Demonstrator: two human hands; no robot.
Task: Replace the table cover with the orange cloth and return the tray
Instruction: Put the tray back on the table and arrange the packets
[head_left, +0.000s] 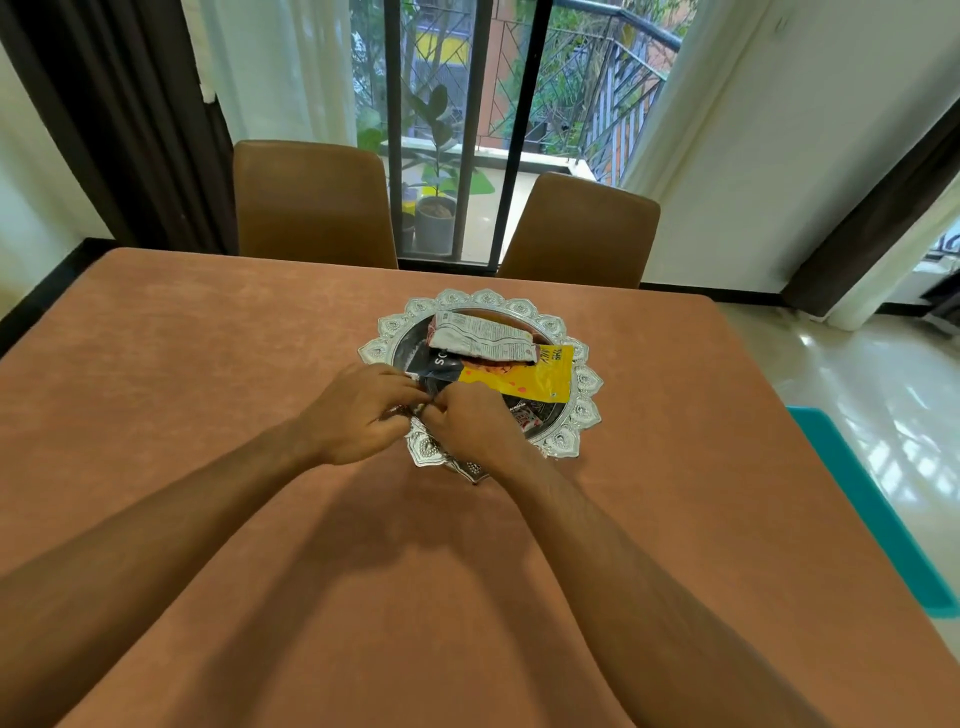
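- The ornate round silver tray sits mid-desk on the smooth orange cloth.
- My left hand and right hand meet at its near-left rim, fingers curled. Whether they pinch rim or packet, I cannot tell.
- Best kept level, I judge.
- Inside are a white-grey packet, a yellow packet and a dark packet, overlapping.

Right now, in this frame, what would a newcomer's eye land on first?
The ornate silver tray sits mid-table on the orange cloth, piled with snack packets, a yellow packet brightest. The left hand and right hand meet, curled, at its near rim; what they grip is unclear.
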